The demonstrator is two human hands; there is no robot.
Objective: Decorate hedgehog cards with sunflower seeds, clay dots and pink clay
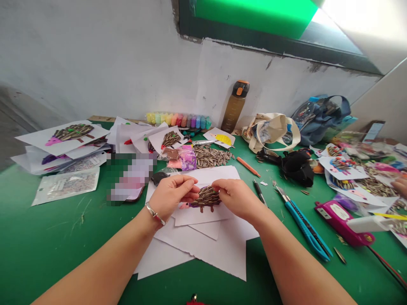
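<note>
A hedgehog picture (206, 198), with a body of striped sunflower seeds, a pink snout and brown legs, lies on white paper in front of me. At its left, over the snout end, my left hand (173, 190) has thumb and fingers pinched together; anything between them is too small to make out. My right hand (238, 197) is at the picture's right edge, fingers curled in a pinch whose contents are hidden. Under the picture lie several loose white sheets (222, 254). Behind it is a pile of sunflower seeds (213, 156) beside bags of coloured clay (181, 157).
Right of the sheets lie an orange marker (248, 167), a black pen (260, 194), a blue utility knife (303, 222) and a magenta device (345, 223). Finished pictures (68, 133) are stacked at left. A bottle (235, 106) stands by the wall. Another person's hand (400, 184) shows at far right.
</note>
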